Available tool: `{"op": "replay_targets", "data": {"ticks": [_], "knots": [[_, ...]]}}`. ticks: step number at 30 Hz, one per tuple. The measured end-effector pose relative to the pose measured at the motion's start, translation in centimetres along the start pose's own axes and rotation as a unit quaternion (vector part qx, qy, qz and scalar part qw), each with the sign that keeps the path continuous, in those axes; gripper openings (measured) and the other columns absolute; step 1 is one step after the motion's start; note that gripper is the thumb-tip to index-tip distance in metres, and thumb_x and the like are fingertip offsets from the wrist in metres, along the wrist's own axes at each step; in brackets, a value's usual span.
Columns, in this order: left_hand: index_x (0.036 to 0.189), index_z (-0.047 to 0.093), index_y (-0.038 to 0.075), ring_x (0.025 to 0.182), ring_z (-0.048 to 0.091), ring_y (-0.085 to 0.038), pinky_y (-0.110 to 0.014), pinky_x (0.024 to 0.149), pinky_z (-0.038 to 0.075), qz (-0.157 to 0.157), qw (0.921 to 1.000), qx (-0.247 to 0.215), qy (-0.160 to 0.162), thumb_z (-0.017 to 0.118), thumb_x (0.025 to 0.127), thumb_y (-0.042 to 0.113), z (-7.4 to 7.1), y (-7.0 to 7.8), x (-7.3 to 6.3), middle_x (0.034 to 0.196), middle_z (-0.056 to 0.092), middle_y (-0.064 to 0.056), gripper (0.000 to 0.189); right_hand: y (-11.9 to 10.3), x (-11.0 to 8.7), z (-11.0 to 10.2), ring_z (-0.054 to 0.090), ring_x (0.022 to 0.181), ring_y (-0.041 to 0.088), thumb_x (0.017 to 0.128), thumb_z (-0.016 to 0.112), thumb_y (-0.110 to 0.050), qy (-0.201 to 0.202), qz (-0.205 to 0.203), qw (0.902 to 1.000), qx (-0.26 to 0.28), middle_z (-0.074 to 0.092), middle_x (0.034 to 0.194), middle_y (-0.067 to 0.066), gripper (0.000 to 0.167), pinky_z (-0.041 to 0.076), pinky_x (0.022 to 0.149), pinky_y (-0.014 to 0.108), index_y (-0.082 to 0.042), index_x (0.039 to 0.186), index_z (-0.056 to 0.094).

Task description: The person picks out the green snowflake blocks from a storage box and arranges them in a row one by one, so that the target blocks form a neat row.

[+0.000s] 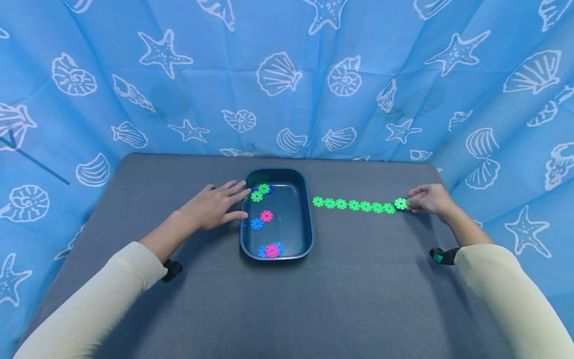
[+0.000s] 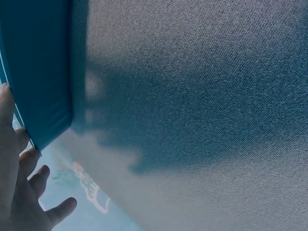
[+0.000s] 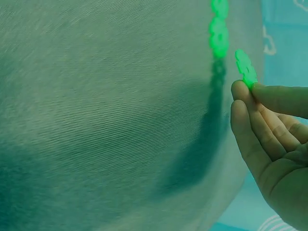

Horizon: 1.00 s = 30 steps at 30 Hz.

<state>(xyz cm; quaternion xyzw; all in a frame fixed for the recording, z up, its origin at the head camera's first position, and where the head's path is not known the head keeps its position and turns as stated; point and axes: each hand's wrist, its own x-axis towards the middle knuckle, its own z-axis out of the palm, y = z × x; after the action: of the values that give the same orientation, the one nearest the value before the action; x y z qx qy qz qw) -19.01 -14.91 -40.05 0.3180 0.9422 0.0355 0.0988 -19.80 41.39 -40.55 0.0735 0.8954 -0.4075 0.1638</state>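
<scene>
My right hand (image 1: 431,200) pinches a green notched plastic disc (image 1: 400,203) between thumb and fingertips. In the right wrist view that disc (image 3: 244,66) is tilted and held just off the cloth. It is beyond the right end of a row of several green discs (image 1: 354,205) lying on the table. My left hand (image 1: 219,205) lies with spread, fairly straight fingers at the left rim of a dark blue tray (image 1: 309,219). The left wrist view shows its fingertips touching the tray's edge (image 2: 36,72). Inside the tray are pink discs (image 1: 266,216), blue discs (image 1: 257,224) and green discs (image 1: 257,196).
A grey cloth covers the table (image 1: 341,299). Behind it and at both sides hangs a blue curtain (image 1: 215,80) printed with white shells and starfish. A dark band (image 1: 443,256) sits at the right wrist, and another (image 1: 172,270) at the left.
</scene>
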Motion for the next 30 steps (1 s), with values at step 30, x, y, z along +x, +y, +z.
{"op": "replay_targets", "data": {"ticks": [30], "knots": [[0.157, 0.033, 0.016, 0.149, 0.024, -0.036, -0.068, 0.109, 0.027, 0.002, 0.9999, 0.016, 0.001, 0.050, 0.099, 0.058, 0.1, -0.1, 0.1, 0.163, 0.024, -0.012, 0.074, -0.1, 0.0, 0.1, 0.073, 0.076, 0.018, 0.104, 0.045, -0.013, 0.004, 0.006, 0.9995, -0.030, 0.072, 0.089, 0.017, 0.042, 0.060, 0.075, 0.038, 0.022, 0.127, 0.047]]}}
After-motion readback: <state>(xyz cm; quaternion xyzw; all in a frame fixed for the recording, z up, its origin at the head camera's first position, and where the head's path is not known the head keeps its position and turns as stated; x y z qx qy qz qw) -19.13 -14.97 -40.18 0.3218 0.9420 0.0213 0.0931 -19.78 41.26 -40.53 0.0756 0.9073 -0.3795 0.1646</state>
